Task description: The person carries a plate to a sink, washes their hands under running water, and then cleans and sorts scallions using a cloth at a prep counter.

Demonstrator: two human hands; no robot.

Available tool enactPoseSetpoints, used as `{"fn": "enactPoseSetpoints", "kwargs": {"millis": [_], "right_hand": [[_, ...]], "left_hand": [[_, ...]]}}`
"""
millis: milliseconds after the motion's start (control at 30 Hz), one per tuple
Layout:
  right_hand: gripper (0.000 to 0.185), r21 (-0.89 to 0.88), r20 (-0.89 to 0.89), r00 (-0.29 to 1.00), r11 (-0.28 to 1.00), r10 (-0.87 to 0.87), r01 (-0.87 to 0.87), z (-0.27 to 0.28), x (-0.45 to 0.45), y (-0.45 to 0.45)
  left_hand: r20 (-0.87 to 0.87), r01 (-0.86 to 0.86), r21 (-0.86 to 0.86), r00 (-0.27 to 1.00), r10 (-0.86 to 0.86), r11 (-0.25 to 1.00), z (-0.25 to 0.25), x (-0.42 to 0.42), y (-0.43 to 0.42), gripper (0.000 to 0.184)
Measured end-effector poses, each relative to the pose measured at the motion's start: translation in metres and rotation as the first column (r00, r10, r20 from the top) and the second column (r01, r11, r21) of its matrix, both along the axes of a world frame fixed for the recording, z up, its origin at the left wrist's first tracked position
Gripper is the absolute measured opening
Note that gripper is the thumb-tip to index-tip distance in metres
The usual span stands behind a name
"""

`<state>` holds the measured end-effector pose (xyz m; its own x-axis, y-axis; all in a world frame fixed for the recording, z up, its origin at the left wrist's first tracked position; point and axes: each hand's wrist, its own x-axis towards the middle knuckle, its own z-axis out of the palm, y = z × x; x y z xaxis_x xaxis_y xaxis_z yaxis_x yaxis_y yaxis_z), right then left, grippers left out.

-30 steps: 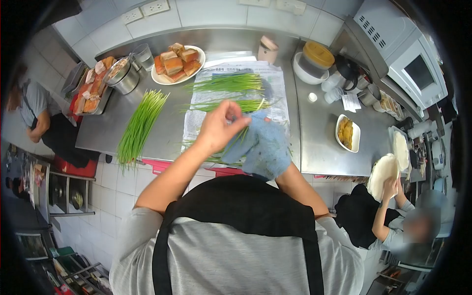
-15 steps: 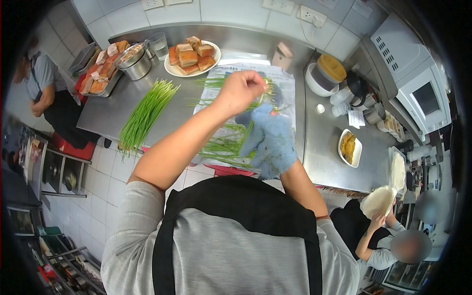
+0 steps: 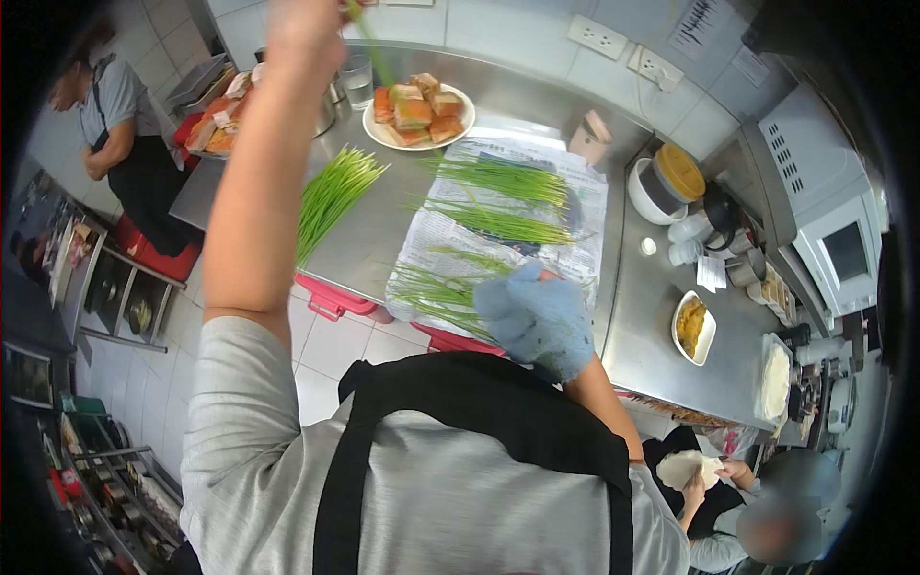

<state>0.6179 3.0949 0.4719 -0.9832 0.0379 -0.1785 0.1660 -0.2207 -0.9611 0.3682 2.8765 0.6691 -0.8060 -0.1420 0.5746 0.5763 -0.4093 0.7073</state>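
My left hand [image 3: 305, 34] is raised high at the top edge, blurred, its fingers closed on a few green stalks [image 3: 372, 48] that hang beside it. In a blue cloth glove, my right hand [image 3: 537, 321] rests low over the near edge of the newspaper [image 3: 402, 264], beside loose chives [image 3: 436, 297]; whether it holds anything is hidden. Two rows of chives [image 3: 508, 180] lie farther back on the paper. A thick chive bundle [image 3: 337, 196] lies on the steel counter, partly behind my left forearm.
A plate of browned meat pieces [image 3: 412, 113] stands behind the chives, near a glass [image 3: 356, 81]. To the right are a pink container [image 3: 589, 139], a yellow-lidded tub [image 3: 678, 172] and a white dish [image 3: 693, 329]. One person stands at left; others work at lower right.
My left hand has gone up and left, away from the paper, with stalks in it. My gloved right hand has shifted slightly. The view has turned, and counter items appear farther right.
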Motion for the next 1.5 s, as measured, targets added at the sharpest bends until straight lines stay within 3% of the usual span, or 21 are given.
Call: {"fn": "enactPoseSetpoints", "kwargs": {"millis": [67,167,233,267,300,367,500,567,600,633,667,700,767,833,1067,1100,1200,1233,1333,1433,1500], "right_hand": [[0.013,0.402,-0.209,0.977,0.915,0.053,0.036,-0.001,0.005,0.006],[0.013,0.479,-0.234,0.972,0.871,0.004,0.112,0.011,0.009,0.010],[0.017,0.718,-0.245,0.967,0.683,0.063,0.138,-0.006,0.006,0.028],[0.017,0.378,-0.147,0.981,0.909,-0.126,0.174,-0.001,0.005,0.023],[0.018,-0.017,0.025,0.966,0.966,-0.258,0.258,0.010,0.005,0.018],[0.021,-0.281,0.195,0.930,0.891,-0.311,0.357,0.017,0.005,0.010],[0.034,0.229,0.003,0.948,0.923,-0.318,0.308,0.011,0.006,0.010],[0.037,0.606,-0.131,0.957,0.743,-0.259,0.285,0.003,0.004,0.017],[0.037,0.791,-0.178,0.962,0.552,-0.205,0.264,0.005,0.003,0.018],[0.033,0.956,-0.158,0.982,0.233,-0.099,0.177,0.015,0.005,0.018],[0.030,0.982,-0.178,0.983,0.061,-0.041,0.180,0.016,0.007,0.020],[0.027,0.973,-0.197,0.980,-0.117,0.012,0.197,0.017,0.010,0.022],[0.024,0.913,-0.395,0.918,-0.094,0.043,0.397,0.015,0.014,0.026],[0.023,0.916,-0.354,0.934,0.182,-0.050,0.357,0.026,0.004,0.016],[0.020,0.967,-0.238,0.970,-0.079,0.054,0.242,0.036,0.002,0.020],[0.019,0.965,-0.240,0.970,-0.096,0.050,0.244,0.037,0.005,0.022],[0.019,0.959,-0.238,0.970,-0.145,0.043,0.242,0.037,0.011,0.028],[0.018,0.957,-0.236,0.971,-0.165,0.043,0.240,0.037,0.013,0.029],[0.018,0.949,-0.222,0.974,-0.220,0.045,0.227,0.036,0.017,0.033],[0.017,0.941,-0.201,0.979,-0.268,0.044,0.206,0.032,0.019,0.039],[0.017,0.939,-0.227,0.973,-0.258,0.032,0.228,0.029,0.020,0.043]], "left_hand": [[-0.022,0.019,-0.144,1.000,-0.022,0.989,0.013,-0.009,-0.037,0.013],[0.024,-0.128,-0.501,0.987,0.161,0.856,-0.002,-0.020,-0.063,0.014],[0.040,-0.151,-0.651,0.972,0.233,0.744,-0.045,-0.051,-0.076,0.017],[0.023,-0.212,-0.748,0.939,0.344,0.629,-0.066,-0.062,-0.078,0.017],[-0.050,-0.227,-0.791,0.949,0.310,0.568,-0.095,-0.082,-0.083,0.018],[0.021,-0.101,-0.928,0.947,0.322,0.358,-0.151,-0.113,-0.092,0.025],[0.065,0.065,-0.998,0.912,0.405,0.014,-0.279,-0.146,-0.125,0.059],[0.231,0.251,-0.968,0.833,0.503,0.028,-0.306,-0.136,-0.132,0.086],[0.201,0.252,-0.967,0.823,0.532,-0.025,-0.310,-0.126,-0.131,0.092],[0.169,0.255,-0.964,0.812,0.558,-0.079,-0.315,-0.115,-0.128,0.098],[0.136,0.258,-0.957,0.802,0.582,-0.133,-0.317,-0.104,-0.126,0.105],[0.146,0.277,-0.950,0.800,0.583,-0.142,-0.319,-0.096,-0.126,0.108],[0.161,0.307,-0.938,0.796,0.583,-0.159,-0.316,-0.086,-0.123,0.114],[0.132,0.310,-0.929,0.790,0.598,-0.204,-0.314,-0.083,-0.123,0.114],[0.084,0.279,-0.919,0.828,0.555,-0.278,-0.303,-0.078,-0.116,0.100],[-0.120,0.071,-0.947,0.825,0.552,-0.312,-0.309,-0.074,-0.106,0.086],[-0.325,-0.314,-0.944,0.845,0.424,-0.099,-0.307,-0.076,-0.066,0.069],[-0.378,-0.412,-0.911,0.858,0.347,0.028,-0.308,-0.073,-0.042,0.050],[-0.285,-0.256,-0.936,0.954,-0.093,0.242,-0.295,-0.036,0.042,0.035],[-0.236,-0.113,-0.957,0.842,-0.486,0.268,-0.309,0.004,0.115,0.030],[-0.219,-0.126,-0.971,0.808,-0.547,0.203,-0.312,0.023,0.144,0.029]]}}
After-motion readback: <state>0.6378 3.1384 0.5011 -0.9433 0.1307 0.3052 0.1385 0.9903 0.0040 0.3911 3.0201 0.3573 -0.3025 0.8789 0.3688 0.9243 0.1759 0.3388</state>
